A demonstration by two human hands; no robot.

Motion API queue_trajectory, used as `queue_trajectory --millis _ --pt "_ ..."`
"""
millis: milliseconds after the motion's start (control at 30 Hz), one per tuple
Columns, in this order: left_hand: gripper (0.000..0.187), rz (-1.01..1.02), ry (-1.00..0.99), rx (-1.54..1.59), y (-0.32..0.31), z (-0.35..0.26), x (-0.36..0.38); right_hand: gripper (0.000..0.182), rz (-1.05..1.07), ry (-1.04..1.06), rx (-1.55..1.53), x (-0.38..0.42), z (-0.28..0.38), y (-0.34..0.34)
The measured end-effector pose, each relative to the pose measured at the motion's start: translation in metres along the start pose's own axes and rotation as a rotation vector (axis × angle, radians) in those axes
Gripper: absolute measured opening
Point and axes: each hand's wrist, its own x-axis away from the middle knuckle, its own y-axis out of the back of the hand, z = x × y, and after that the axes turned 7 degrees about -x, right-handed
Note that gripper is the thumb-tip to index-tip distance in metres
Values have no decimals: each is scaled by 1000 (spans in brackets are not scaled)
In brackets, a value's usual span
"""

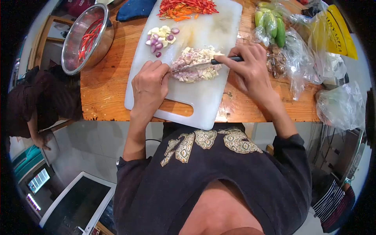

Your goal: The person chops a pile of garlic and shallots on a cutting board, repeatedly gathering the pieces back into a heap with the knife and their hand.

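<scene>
My right hand (252, 70) is closed round the black handle of a knife (196, 67). The blade points left across a heap of chopped shallots and garlic (192, 76). At the tip of the blade, my left hand (150, 84) is closed, its thumb and fingers pinching there. Under it all lies a white cutting board (180, 102) with a handle slot near me. Whole peeled shallots (156, 45) and pale garlic cloves (163, 30) sit further up the board. Sliced red and orange chillies (186, 8) are piled at its far end.
A steel bowl (88, 43) holding red chillies stands left on the wooden table (105, 98). To the right are bagged cucumbers (270, 25), clear plastic bags (299, 58) and a yellow bag (338, 31). Another person's arm (35, 129) shows at the left, below table level.
</scene>
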Motion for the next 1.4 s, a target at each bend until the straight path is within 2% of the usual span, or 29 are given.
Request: queue_trajectory --millis 67,100,233,333,433,533,667,800,933,967,1067,1133,1267,1400 --pt "13 -2 3 -7 2 -1 1 55 -50 39 40 1 16 9" --pt "13 0 -2 -10 3 -2 1 54 12 -12 36 4 12 1" --pt "13 5 2 -15 3 -3 4 55 -111 49 42 -2 12 4" --pt "13 -14 -4 -10 3 -2 -1 54 14 -15 6 0 2 -4" --pt "13 -20 2 0 0 -2 2 52 -63 103 60 -20 0 10" --pt "12 -23 10 -4 -1 -4 2 52 -11 105 -4 -21 -31 -16" --pt "13 -30 48 13 -1 -7 1 54 -32 206 -18 -40 -25 6" --pt "13 -42 47 12 -2 -8 1 57 63 162 -20 -36 -41 -11" --pt "12 -26 65 19 -3 -8 4 57 34 194 -8 -39 -46 -15" --pt "12 -36 62 17 -3 -8 3 52 34 117 -96 -33 -50 -24" --pt "11 -57 73 51 4 -7 5 49 78 226 0 -48 -36 5" --pt "10 -86 70 53 9 -4 0 49 45 225 -24 -58 -36 12" --pt "8 -124 104 -34 2 9 -16 49 17 245 17 -73 -59 -11" --pt "8 -107 114 -59 -5 14 -15 51 58 180 -29 -65 -67 -32"
